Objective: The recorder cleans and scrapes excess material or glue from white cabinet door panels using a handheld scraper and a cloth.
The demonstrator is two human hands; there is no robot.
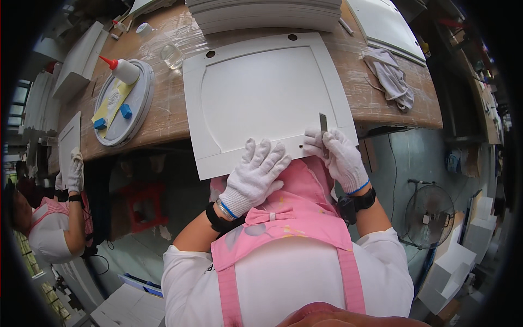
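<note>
A white cabinet door panel (267, 90) with a curved recessed field and two round holes at its far edge lies on the table, its near edge at my apron. My left hand (255, 177), in a white knit glove, rests on the near rail with its fingers spread. My right hand (340, 158), gloved too, is closed around a thin, flat grey strip (323, 122), which looks like a blade. The strip points up over the panel's near right corner. The part of it inside my fingers is hidden.
On the wrapped table (397, 111) stand a round lid (147, 103) with a red-tipped glue bottle (125, 71) and blue blocks (126, 111), a clear jar (172, 55), a grey cloth (393, 82) and stacked panels (267, 16). A co-worker (54, 229) works at left; a fan (429, 217) stands right.
</note>
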